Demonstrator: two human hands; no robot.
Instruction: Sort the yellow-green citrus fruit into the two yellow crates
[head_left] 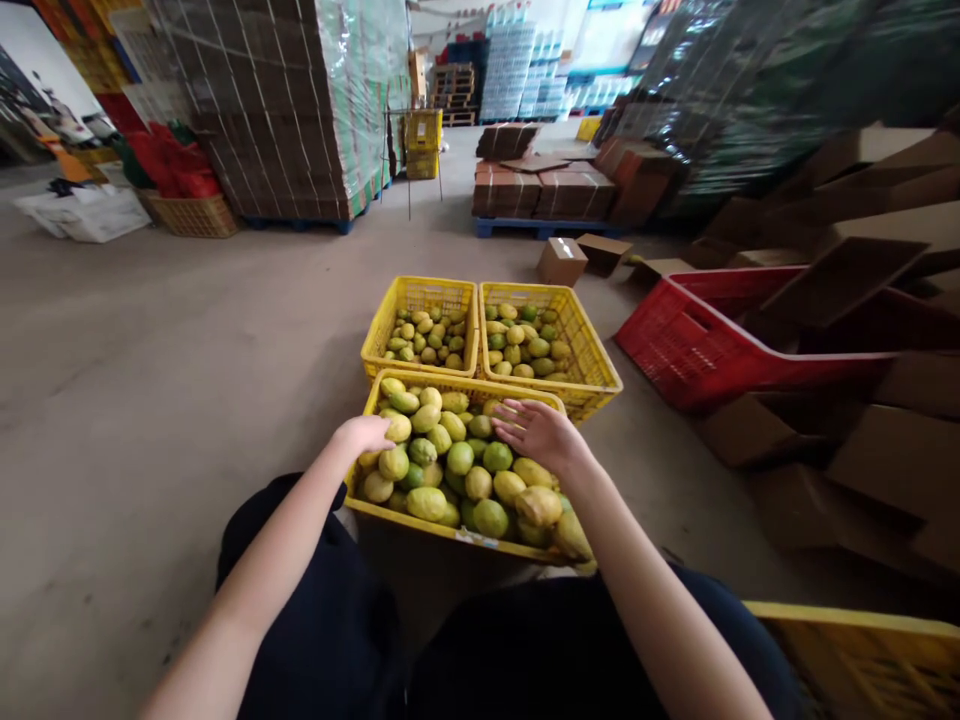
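In front of my knees stands a yellow plastic crate (420, 523) filled with yellow and green lemon-like fruits (460, 458). At its left side, my left hand (364, 436) reaches over the rim, fingertips against or just beside a pale yellow fruit (398, 429); the fingers are stretched out rather than wrapped round it. My right hand (536, 432) hovers over the right part of the heap, palm turned inward, fingers apart, holding nothing. Large yellowish fruits (539, 506) lie below it near the front right corner.
Two more yellow crates (381, 322) (592, 340) with similar fruits stand just beyond. To the right are a red crate (675, 345) and cardboard boxes (892, 450). Another yellow crate (862, 640) is at lower right. Wrapped pallet stacks (262, 110) and flattened cartons (574, 190) stand farther back.
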